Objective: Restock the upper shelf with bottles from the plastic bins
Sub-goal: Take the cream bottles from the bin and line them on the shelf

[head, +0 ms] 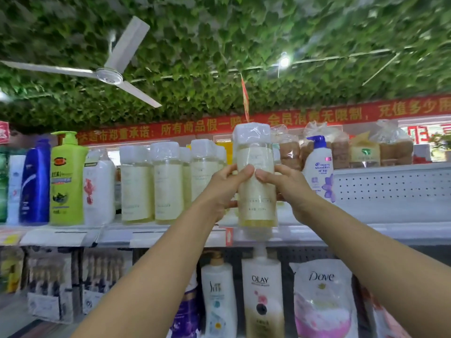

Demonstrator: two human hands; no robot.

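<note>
A tall clear bottle (255,191) of pale yellow liquid with a white cap wrapped in plastic film stands upright at the front edge of the upper shelf (156,234). My left hand (225,185) grips its left side and my right hand (286,184) grips its right side, thumbs on the label. Several matching bottles (152,184) stand in a row on the shelf just to its left.
Blue, green and white pump bottles (68,179) fill the shelf's left end. A white and blue shampoo bottle (318,167) stands right of my hands beside a white perforated panel (390,189). Olay and Dove products (263,296) sit on the shelf below. A ceiling fan (107,74) hangs overhead.
</note>
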